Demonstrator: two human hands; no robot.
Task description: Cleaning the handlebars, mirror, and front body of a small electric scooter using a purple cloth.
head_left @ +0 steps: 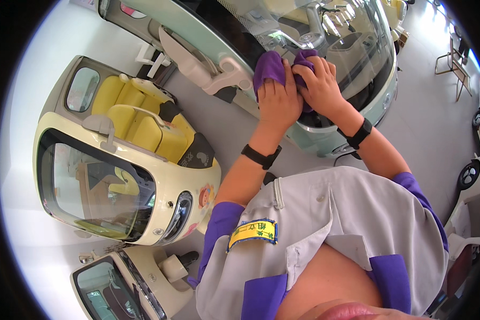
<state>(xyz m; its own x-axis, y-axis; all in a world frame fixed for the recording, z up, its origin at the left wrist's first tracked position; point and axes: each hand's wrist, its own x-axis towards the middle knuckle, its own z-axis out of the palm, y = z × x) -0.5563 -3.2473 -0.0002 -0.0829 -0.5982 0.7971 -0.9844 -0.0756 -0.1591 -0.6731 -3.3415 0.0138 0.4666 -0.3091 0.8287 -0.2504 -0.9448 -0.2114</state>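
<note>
Both my hands are on a purple cloth (268, 68) at the lower part of a pale green car's windshield (352, 58). My left hand (280, 104) has its fingers over the cloth's left part, which bulges up past the fingertips. Close beside it, my right hand (324, 88) curls its fingers around the cloth's right part. Between the hands the cloth is partly hidden, so I cannot tell whether it is one piece or two. A black band circles each of my wrists.
A white side mirror (232, 74) juts out left of my hands. At the left stands a cream car (181, 176) with yellow seats, and below it another beige car (144, 266). A folding chair (454, 69) and loose-looking wheels (469, 174) are at the right.
</note>
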